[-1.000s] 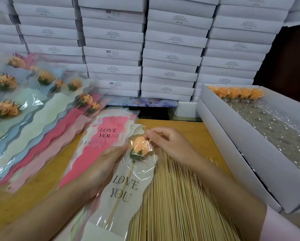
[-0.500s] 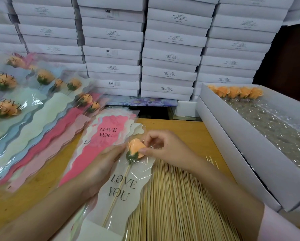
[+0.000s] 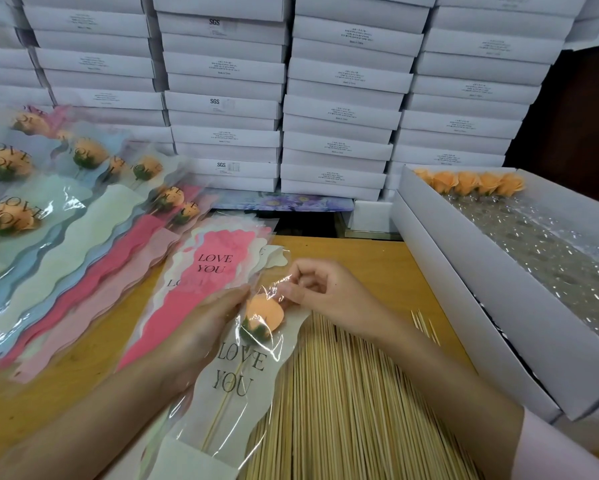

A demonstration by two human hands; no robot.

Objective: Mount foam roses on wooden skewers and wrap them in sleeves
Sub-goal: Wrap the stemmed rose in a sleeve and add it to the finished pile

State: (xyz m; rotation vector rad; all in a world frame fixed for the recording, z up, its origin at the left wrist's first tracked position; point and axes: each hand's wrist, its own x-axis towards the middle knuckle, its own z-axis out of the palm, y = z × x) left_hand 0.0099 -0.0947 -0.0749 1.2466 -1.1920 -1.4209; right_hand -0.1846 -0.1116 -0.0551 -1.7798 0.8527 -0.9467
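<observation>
The left hand (image 3: 201, 323) lies flat, fingers together, under the left edge of a clear sleeve (image 3: 235, 382) printed "LOVE YOU", holding it up off the wooden surface (image 3: 377, 265). Inside the sleeve, between the two hands, sits an orange foam rose (image 3: 265, 313) with a green base, mounted on a wooden skewer (image 3: 222, 410) that runs down toward the person's body. The right hand (image 3: 329, 292) is curled, its thumb and forefinger pinching the open top edge of the film just above the rose. Beneath the right forearm and the sleeve's lower half spreads a wide bed of bare skewers (image 3: 343, 393). Just beyond the left hand lies a stack of empty sleeves (image 3: 215, 265), the top one pink. Farther out past the left hand, finished wrapped roses (image 3: 83, 209) fan across the surface. To the right of the right hand stands an open white box (image 3: 464, 306) with a row of orange roses (image 3: 471, 181) at its far end. Stacked white boxes (image 3: 326, 98) form a wall beyond both hands.
</observation>
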